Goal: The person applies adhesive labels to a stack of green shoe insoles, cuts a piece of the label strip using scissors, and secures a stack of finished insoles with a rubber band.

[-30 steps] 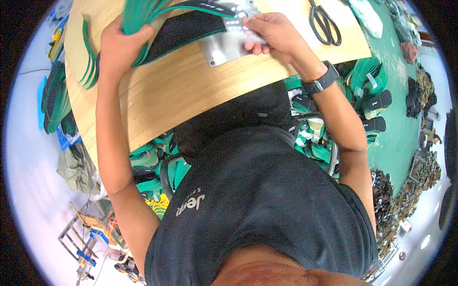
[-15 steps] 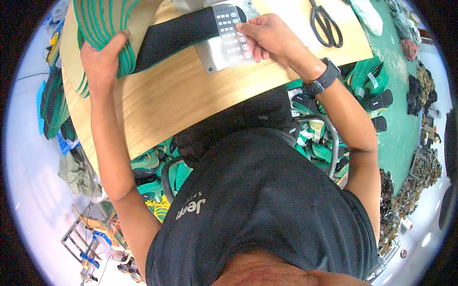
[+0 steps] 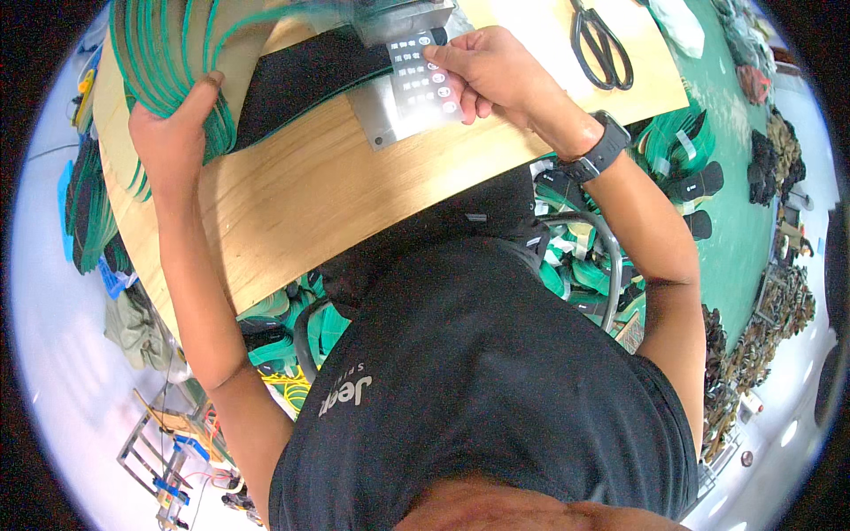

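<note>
My left hand (image 3: 173,133), thumb on top, is closed round a fanned stack of beige insoles with green edges (image 3: 168,53). A black insole (image 3: 305,80) lies beside the stack, its right end on a metal plate (image 3: 376,124). Over that end lies a clear film strip (image 3: 421,81) with rows of white printed marks. My right hand (image 3: 496,71) pinches the strip's right edge between thumb and fingers. A metal block (image 3: 403,21) sits above the insole's end and hides part of the insole and the strip; whether it touches them I cannot tell.
Black-handled scissors (image 3: 602,49) lie at the right of the wooden table (image 3: 292,203). Bundles of green and black insoles (image 3: 677,146) are heaped below the table's right edge, with more bundles (image 3: 93,208) at the left. A curved metal chair arm (image 3: 611,257) stands near my right side.
The metal block has come into view above the insole's end. The stack, the film strip and both hands have shifted slightly left in the picture, as the view moved a little too.
</note>
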